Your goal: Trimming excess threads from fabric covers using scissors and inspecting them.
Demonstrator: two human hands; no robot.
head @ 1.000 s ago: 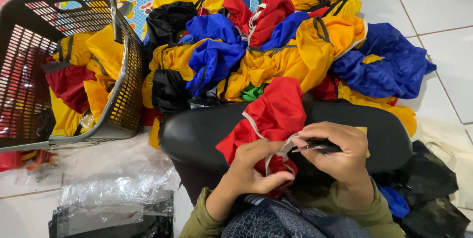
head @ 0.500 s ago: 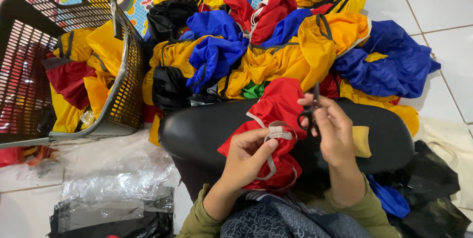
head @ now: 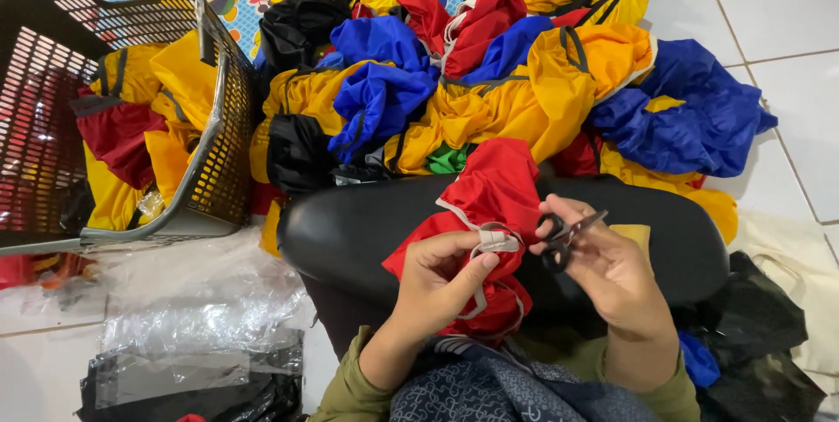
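Right grip (head: 612,269), scissors (head: 564,237) now lower, tilted.

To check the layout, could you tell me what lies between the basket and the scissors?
In the head view, the black cushion and red fabric.

2 hands (head: 441,278), 1 scissors (head: 564,237), 1 basket (head: 218,138), 1 black cushion (head: 350,230).

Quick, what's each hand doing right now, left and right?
Left hand: closed, pinching the grey strap of the red fabric piece.
Right hand: closed around small black scissors.
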